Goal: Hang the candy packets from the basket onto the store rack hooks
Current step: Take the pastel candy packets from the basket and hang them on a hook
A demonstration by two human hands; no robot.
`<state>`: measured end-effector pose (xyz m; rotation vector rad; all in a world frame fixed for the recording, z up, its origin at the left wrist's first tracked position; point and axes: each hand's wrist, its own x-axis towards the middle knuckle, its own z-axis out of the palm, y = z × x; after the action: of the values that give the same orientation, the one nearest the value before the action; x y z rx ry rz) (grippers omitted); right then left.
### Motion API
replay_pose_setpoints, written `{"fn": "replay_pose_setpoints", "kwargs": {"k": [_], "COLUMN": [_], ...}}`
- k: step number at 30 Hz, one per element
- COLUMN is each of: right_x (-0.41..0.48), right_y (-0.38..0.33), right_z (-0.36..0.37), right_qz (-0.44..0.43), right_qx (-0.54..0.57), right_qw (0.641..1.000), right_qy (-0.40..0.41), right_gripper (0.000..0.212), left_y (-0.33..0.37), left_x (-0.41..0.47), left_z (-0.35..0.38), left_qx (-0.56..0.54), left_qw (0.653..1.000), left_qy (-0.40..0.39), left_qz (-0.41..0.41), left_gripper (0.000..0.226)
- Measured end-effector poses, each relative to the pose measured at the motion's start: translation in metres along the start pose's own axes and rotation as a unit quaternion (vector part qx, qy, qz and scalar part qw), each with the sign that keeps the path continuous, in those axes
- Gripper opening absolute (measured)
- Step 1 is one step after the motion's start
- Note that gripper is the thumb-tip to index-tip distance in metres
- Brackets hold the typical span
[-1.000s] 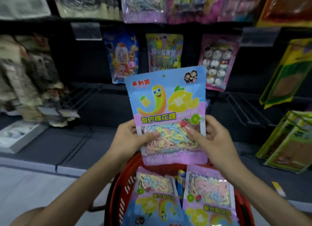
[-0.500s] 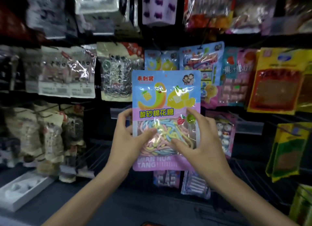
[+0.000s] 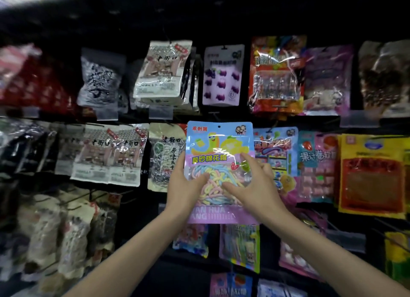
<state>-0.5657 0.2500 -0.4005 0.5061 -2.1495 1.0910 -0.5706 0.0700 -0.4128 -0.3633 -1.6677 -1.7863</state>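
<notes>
you hold the candy packet (image 3: 218, 163) upright against the rack's middle row, left hand (image 3: 185, 191) and right hand (image 3: 255, 185) pinching its side edges, so its punched top hole faces the hook you likely want.

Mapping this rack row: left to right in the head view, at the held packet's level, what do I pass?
white building-print packets, left hand, held candy packet, right hand, pink packet, yellow-and-red packet
</notes>
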Motion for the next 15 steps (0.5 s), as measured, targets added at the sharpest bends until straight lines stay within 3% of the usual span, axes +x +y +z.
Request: {"fn": "replay_pose_setpoints", "kwargs": {"k": [5,15], "right_x": [0.026,0.041], "right_y": [-0.002,0.0], "right_z": [0.005,0.015], "right_qz": [0.008,0.023], "right_qx": [-0.014,-0.025], "right_qw": [1.0,0.999], "right_qy": [0.011,0.01], "right_gripper": [0.095,0.093], "left_y": [0.001,-0.014], "left_x": [0.024,0.046], "left_z": [0.002,0.005], "left_qx": [-0.011,-0.01], "left_qw": [1.0,0.999], "left_qy": [0.013,0.02], "left_qz": [-0.023,-0.046], "left_gripper": [0.063,0.088]}}
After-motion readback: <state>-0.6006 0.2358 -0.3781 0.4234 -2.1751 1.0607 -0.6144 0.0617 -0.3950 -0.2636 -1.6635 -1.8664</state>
